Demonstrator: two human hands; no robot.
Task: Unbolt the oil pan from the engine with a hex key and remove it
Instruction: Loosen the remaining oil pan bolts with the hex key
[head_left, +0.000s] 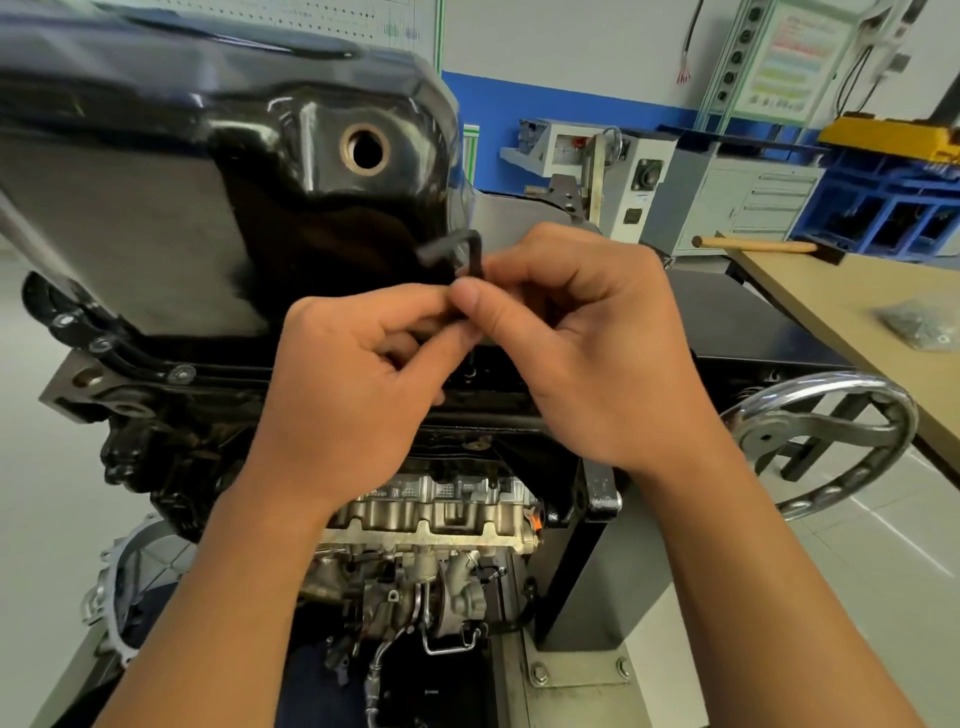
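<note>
At frame centre the fingers (415, 306) of the left hand (343, 395) and right hand (587, 353) meet, each thumb and forefinger pinching the upright shaft of the hex key (470, 254). Its bent short arm juts left above them. The light grip looks meant for twirling the key on a loosened bolt hidden beneath the knuckles. The black oil pan (182, 208) fills the upper left, seated on the upturned engine (426, 514), with flange bolts (183, 373) in place at centre left.
</note>
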